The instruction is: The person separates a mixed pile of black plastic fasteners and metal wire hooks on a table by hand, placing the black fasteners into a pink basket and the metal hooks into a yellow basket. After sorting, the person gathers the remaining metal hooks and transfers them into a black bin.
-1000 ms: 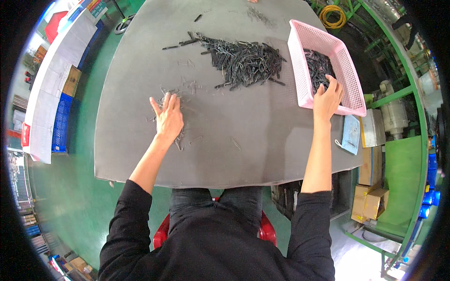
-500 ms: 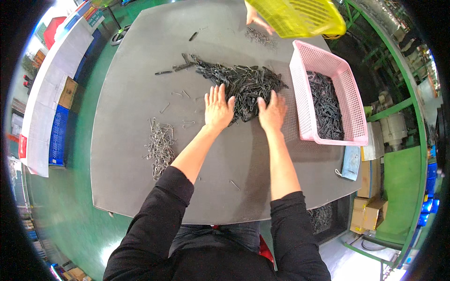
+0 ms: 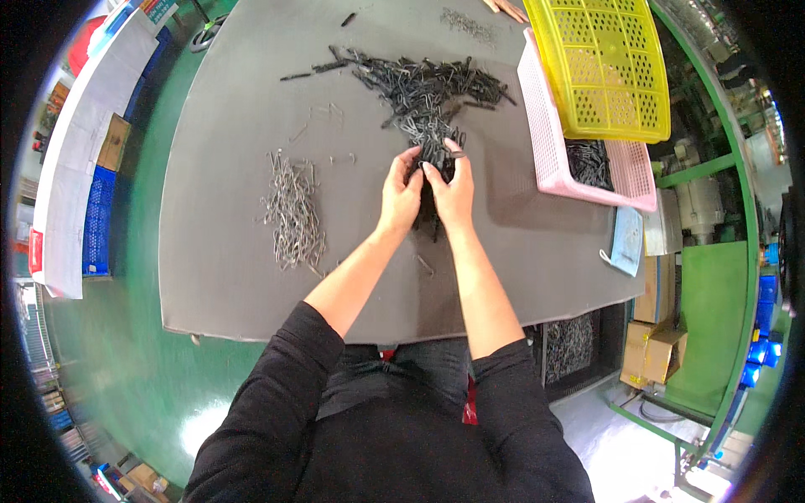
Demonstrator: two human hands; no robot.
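A heap of small, slim black parts is spread over the middle of the grey table, with a narrow tail reaching toward me. At that tail my left hand and my right hand curl inward from both sides, thumbs nearly meeting. Between them is a clump of the black parts, some of it hidden under the fingers. To the left of my forearm lies a pile of bent silvery wire hooks, and a few loose ones are scattered near it.
A pink perforated basket holding black parts stands at the right, with a yellow basket tilted over it. Another person's hand rests at the far edge beside a small pile of bits. A blue face mask lies near the right edge.
My hands have come together and drawn part of the black heap toward me. The yellow basket has moved right, over the pink one. The whole view has shifted.
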